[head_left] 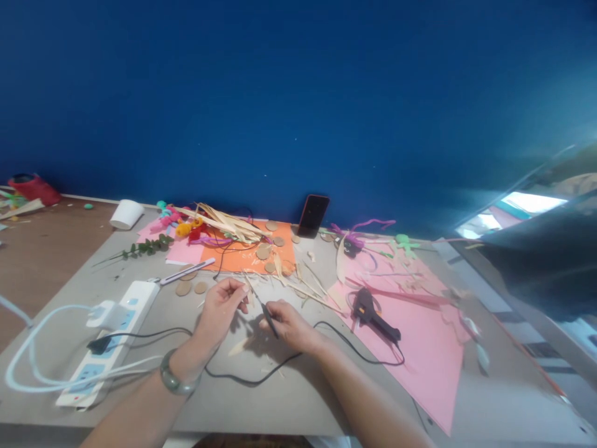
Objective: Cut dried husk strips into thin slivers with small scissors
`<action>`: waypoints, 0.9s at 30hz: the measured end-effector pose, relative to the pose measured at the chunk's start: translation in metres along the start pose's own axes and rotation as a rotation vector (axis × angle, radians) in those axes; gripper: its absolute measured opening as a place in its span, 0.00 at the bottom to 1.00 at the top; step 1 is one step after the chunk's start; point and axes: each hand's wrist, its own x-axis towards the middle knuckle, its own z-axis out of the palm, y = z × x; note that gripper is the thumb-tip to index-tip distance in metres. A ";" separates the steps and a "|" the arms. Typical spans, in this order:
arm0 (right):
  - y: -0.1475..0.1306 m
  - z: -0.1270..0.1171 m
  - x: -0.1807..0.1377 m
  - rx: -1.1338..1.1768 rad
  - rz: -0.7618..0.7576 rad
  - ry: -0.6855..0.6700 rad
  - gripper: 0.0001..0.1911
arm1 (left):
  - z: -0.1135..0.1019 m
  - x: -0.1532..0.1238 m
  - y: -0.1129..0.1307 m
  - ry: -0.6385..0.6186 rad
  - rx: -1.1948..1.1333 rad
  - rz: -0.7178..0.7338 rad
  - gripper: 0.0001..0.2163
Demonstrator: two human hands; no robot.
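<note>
At centre, the slim black-handled tool (263, 309) has a metallic-looking blade. Lower left, the long white power strip (111, 359) looks smooth plastic; right of centre, the pistol-shaped black glue gun (373, 313) looks plastic, the broad pink sheet (431, 364) matt paper.

1 slim dark-handled tool (267, 313), slanting up and leftward from the right grip (290, 326), narrow end beside 1 small pale sliver (250, 297), blurred, pinched in the left grip (221, 312)

A dark phone (314, 216) stands upright near the blue wall (280, 93). To the left, a white cup (126, 214) is near a green leafy sprig (147, 247). Closer to the front, a white power strip (140, 295) lies on the tabletop (289, 410), with one white plug (105, 315) and one black plug (99, 345) inserted.
</note>
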 end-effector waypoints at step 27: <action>0.003 -0.008 -0.001 0.664 0.036 0.284 0.12 | 0.009 -0.011 0.007 -0.524 -0.133 -0.505 0.11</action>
